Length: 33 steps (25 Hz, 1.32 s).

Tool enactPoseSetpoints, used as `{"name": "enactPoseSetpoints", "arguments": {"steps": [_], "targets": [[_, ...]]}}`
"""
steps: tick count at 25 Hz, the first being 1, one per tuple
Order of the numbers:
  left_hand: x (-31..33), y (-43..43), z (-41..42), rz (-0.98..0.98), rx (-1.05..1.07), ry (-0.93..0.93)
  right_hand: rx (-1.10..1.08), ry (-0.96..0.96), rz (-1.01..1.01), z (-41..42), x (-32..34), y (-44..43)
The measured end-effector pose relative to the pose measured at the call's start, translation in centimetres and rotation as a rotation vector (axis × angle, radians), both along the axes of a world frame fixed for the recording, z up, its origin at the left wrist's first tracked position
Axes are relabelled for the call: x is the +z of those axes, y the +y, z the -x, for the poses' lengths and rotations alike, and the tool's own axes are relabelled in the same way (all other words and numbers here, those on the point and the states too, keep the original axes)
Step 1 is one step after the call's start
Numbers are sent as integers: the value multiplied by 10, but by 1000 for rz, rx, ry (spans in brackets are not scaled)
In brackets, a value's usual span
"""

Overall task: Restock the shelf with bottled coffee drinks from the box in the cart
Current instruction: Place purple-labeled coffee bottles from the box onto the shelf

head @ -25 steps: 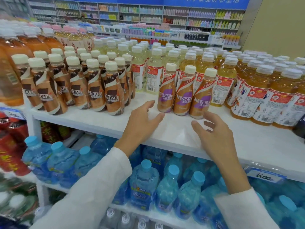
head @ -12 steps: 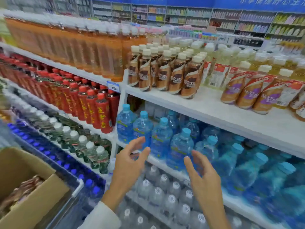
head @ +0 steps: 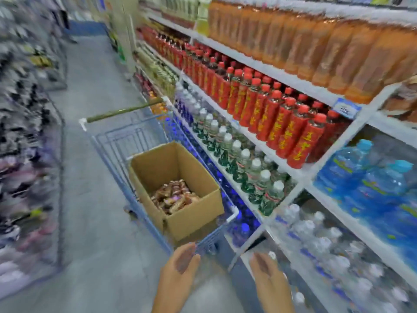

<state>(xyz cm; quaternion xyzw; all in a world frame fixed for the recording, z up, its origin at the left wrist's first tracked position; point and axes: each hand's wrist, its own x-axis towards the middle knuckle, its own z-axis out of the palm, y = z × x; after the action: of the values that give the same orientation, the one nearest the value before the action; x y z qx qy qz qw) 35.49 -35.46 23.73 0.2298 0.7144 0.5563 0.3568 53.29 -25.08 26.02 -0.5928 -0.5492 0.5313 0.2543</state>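
Observation:
An open cardboard box (head: pixel 194 213) sits in a blue wire cart (head: pixel 117 141) in the aisle. Brown bottled coffee drinks (head: pixel 174 196) lie in a heap at the bottom of the box. My left hand (head: pixel 178 274) hovers just short of the cart's near edge, fingers relaxed and empty. My right hand (head: pixel 268 279) is beside it to the right, also relaxed and empty, in front of the lower shelf. The coffee shelf (head: pixel 401 102) shows only as a blurred sliver at the far right edge.
White shelving (head: pixel 300 175) runs along the right with orange tea bottles (head: pixel 316 41) on top, red bottles (head: pixel 282 116), green-labelled water bottles (head: pixel 239 159) and big blue water jugs (head: pixel 372 184). The cart's handle (head: pixel 121 111) points away. Grey aisle floor (head: pixel 90 222) lies left of the cart.
My view has swung left from the coffee shelf to the cart. Both hands came down off the shelf, empty, and now hang near the cart's front edge.

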Motion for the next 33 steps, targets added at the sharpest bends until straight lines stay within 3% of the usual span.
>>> {"name": "enactPoseSetpoints", "arguments": {"steps": [8,21,28,33], "targets": [[-27,-12,75,160,204,-41,271,-57,109,101,-39,24],[-48,106,201,295,336,-17,395,-87,251,240,-81,174],[-81,201,285,443,138,23,305,-116,384,287,-102,208],[-183,284,360,752,-237,94,57,-160,481,331,-131,212]]}}
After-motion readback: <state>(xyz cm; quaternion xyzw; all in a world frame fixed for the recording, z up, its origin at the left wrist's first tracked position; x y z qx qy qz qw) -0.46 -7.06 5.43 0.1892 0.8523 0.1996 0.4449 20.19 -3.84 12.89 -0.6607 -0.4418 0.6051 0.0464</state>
